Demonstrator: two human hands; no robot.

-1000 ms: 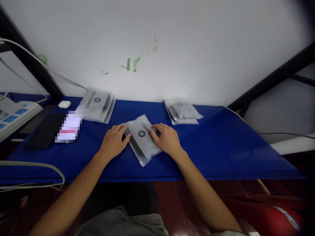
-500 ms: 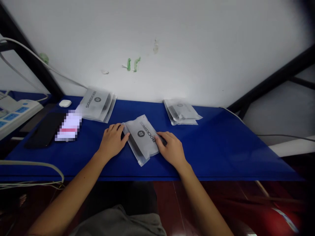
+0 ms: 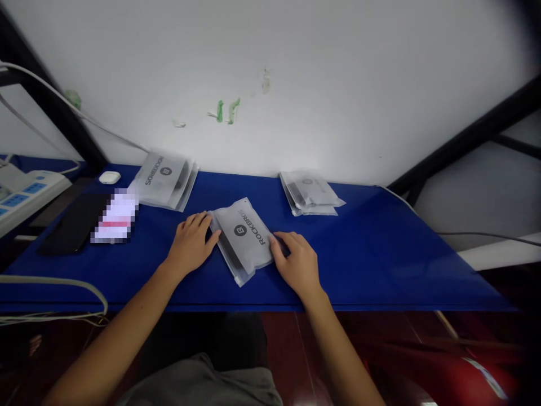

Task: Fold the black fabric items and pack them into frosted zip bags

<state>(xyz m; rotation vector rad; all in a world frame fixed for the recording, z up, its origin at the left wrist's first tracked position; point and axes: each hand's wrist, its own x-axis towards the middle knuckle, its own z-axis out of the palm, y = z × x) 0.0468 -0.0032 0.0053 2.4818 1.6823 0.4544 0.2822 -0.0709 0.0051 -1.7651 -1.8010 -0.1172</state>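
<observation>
A frosted zip bag printed ROCKBROS lies flat and slanted before me, a dark strip showing inside along its left edge. At its left edge rests my left hand, fingers loosely bent, index tip and thumb touching the bag, with a gap between them. My right hand lies at the right edge, thumb and fingers apart, thumb tip beside the bag. Neither hand grips the bag visibly. What is under the right fingers is partly hidden.
More such bags lie in a left stack and a right stack against the white wall. On the left are a black phone, a blurred-out bright item, a white earbud case and a power strip. The table is blue.
My right hand has slid slightly right and down, its thumb coming off the bag's printed face. My left hand and the bag stay nearly in place; the view has shifted a little.
</observation>
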